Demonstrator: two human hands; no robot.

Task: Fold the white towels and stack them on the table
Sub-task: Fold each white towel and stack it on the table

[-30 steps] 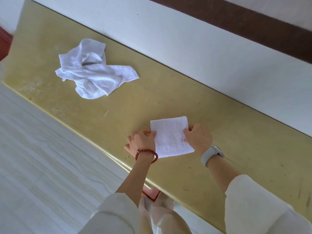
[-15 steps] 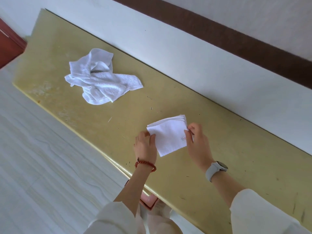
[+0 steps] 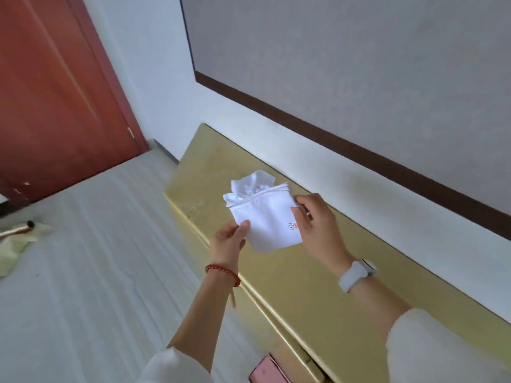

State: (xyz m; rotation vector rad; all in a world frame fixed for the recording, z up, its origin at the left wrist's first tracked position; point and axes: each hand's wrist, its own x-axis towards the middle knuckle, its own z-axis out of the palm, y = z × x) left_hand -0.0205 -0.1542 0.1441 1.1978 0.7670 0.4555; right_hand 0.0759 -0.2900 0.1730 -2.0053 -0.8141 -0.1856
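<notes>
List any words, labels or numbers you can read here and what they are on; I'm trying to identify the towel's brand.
Small red mark on the folded towel, near the right hand: too small and blurred to read.
No other text shows, on the watch or elsewhere.

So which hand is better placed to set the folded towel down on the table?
Probably the right hand: it grips the folded towel along its side, while the left hand only pinches a corner.

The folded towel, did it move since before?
Yes. The folded towel has left the table top and gone toward the crumpled towels, held by the left hand and right hand.
</notes>
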